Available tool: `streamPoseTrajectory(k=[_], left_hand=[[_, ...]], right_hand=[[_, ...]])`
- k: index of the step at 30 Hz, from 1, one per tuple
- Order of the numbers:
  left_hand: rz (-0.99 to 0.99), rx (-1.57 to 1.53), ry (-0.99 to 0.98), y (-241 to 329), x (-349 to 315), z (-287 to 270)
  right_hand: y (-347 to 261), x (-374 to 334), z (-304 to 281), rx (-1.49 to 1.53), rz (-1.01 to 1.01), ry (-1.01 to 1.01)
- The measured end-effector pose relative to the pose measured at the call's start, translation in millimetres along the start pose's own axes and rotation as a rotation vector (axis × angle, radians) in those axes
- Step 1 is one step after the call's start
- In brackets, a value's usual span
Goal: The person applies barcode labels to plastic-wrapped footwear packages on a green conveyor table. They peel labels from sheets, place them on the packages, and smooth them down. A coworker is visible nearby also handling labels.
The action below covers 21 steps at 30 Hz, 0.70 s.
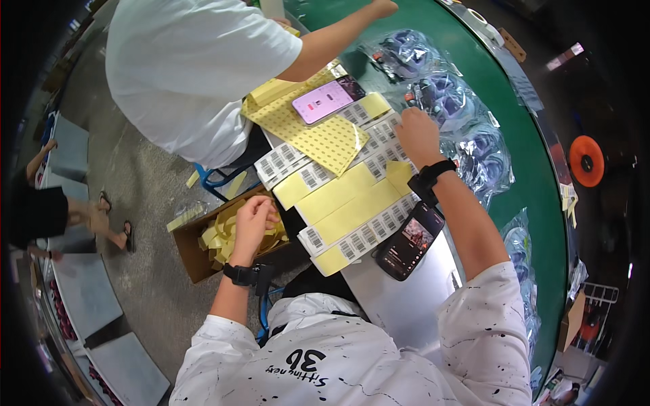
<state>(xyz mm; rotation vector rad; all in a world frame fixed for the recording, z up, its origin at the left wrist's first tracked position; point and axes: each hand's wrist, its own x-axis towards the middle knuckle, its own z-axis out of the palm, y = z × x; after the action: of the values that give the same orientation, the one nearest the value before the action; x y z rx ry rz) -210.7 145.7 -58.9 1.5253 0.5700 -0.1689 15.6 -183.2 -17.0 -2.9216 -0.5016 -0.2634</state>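
Observation:
My left hand (254,220) is above a cardboard box (191,256) of crumpled yellow paper strips (220,233), its fingers curled; anything inside them is hidden. Across the table my right hand (418,134) is closed between the label sheets and the bagged goods, and its fingertips hide whatever they hold. Sheets of white barcode labels (365,233) with bare yellow backing (345,206) overlap on the table beside that hand. Just past it, clear plastic bags (443,98) with bluish contents lie in a row on the green belt. A dark phone (412,240) rests under my right wrist.
A person in a white shirt (183,74) sits at the far left, one arm over the table. A phone with a pink screen (328,100) lies on yellow patterned paper (298,125). The green belt (542,237) runs along the right. Another person (47,210) is on the floor at left.

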Motion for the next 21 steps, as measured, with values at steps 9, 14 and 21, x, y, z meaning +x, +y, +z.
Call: streamPoseTrajectory(k=[9,14,21], left_hand=[[-0.119,-0.655,-0.205,-3,0,14],[-0.083,-0.688,-0.197,0,3,22],[-0.054,-0.475,-0.177,20,3,23]], right_hand=[[-1,8,2,0.120,0.104,-0.184],[16,12,15,0.211,0.089,-0.175],[10,20,-12,0.506,0.116,-0.058]])
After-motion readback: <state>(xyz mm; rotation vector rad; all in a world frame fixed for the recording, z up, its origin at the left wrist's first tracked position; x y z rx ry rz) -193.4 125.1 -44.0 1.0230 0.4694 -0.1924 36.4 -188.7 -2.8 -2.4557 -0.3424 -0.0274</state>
